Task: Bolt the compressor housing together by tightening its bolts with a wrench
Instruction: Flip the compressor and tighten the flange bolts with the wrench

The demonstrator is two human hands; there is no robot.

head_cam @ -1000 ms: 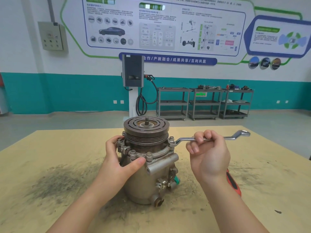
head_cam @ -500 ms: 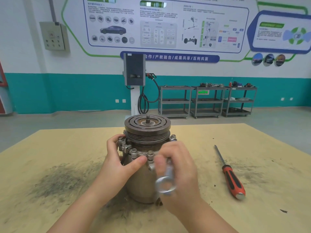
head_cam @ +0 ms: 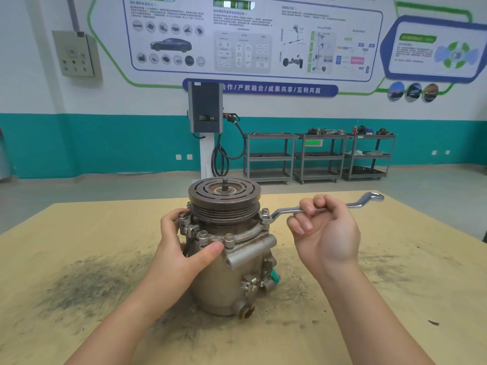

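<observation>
Compressor [head_cam: 232,259] upright on tan counter [head_cam: 79,233], about midway between left and right edges, nearer the near edge than the far one. Grooved pulley with slotted clutch plate [head_cam: 224,192] on top, threaded shaft stub at its centre. Flange below pulley ringed with hex bolts; two front bolts [head_cam: 216,237] visible side by side, one bolt at right side [head_cam: 264,216]. Left hand [head_cam: 181,246] wrapped around left side of housing at flange level, thumb pressed across front just under the two front bolts, fingertips curled onto flange at far left. Right hand [head_cam: 325,233] gripping shank of offset ring wrench [head_cam: 326,208], fingers curled over it, palm turned toward camera. Near ring end of wrench seated at right-side bolt; shank running out roughly level toward right edge of counter; free ring end beyond the knuckles, in air. Dark grimy smear [head_cam: 87,283] on counter surface left of compressor, lighter smudges to right. Small dark fleck [head_cam: 433,323] on counter near right forearm. Beyond far edge: charging post with coiled cable [head_cam: 207,119], three grey tool carts [head_cam: 320,156] against teal-and-white wall, large information board [head_cam: 250,35] above, electrical box [head_cam: 76,54] at upper left.
</observation>
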